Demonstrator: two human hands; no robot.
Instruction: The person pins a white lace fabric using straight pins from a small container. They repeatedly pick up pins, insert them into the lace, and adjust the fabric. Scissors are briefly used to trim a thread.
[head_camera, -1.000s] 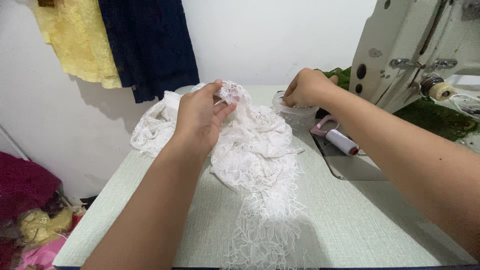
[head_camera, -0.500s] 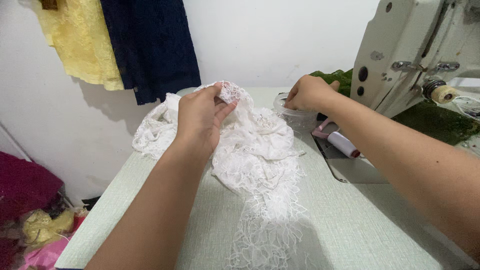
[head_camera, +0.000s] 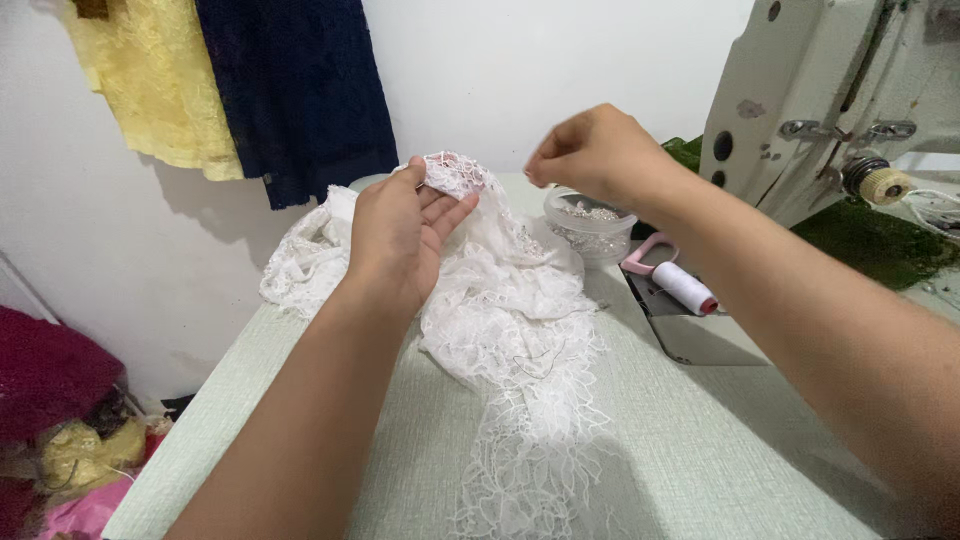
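A heap of white lace fabric (head_camera: 520, 330) lies on the pale green table (head_camera: 700, 450). My left hand (head_camera: 400, 235) lifts one edge of the lace, pinching it between thumb and fingers. My right hand (head_camera: 590, 155) hovers above a small clear round container (head_camera: 590, 225) of silvery beads, its fingertips pinched together; whatever sits between them is too small to make out.
A white thread spool (head_camera: 683, 287) and a pink-handled tool lie by the metal plate of a cream sewing machine (head_camera: 800, 90) at the right. Green cloth (head_camera: 870, 245) lies behind it. Yellow (head_camera: 160, 80) and navy (head_camera: 300, 90) garments hang on the wall. Coloured fabrics pile at lower left.
My right hand has risen from the bead container and moved left toward the lace, fingers pinched. My left hand still holds up the lace edge.
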